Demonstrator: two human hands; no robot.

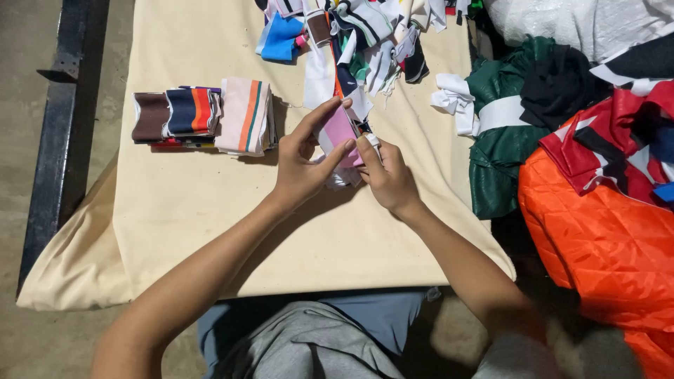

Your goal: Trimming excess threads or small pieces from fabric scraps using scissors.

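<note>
Surface: cream cloth-covered bench (210,210) over a bare concrete floor, a dark metal rail along its left edge.
Left hand (298,165): thumb and fingers pinching the folded pink knit strip (339,130) near the bench's middle.
Right hand (386,175): grasping the strip's lower end, fingers curled.
Folded stack (203,116): striped pieces, brown, navy-orange and pale pink, toward the left edge.
Loose heap (365,35): mixed strips at the far edge.
Handling: judging by the grip, edges want aligning squarely before pressing flat.
</note>
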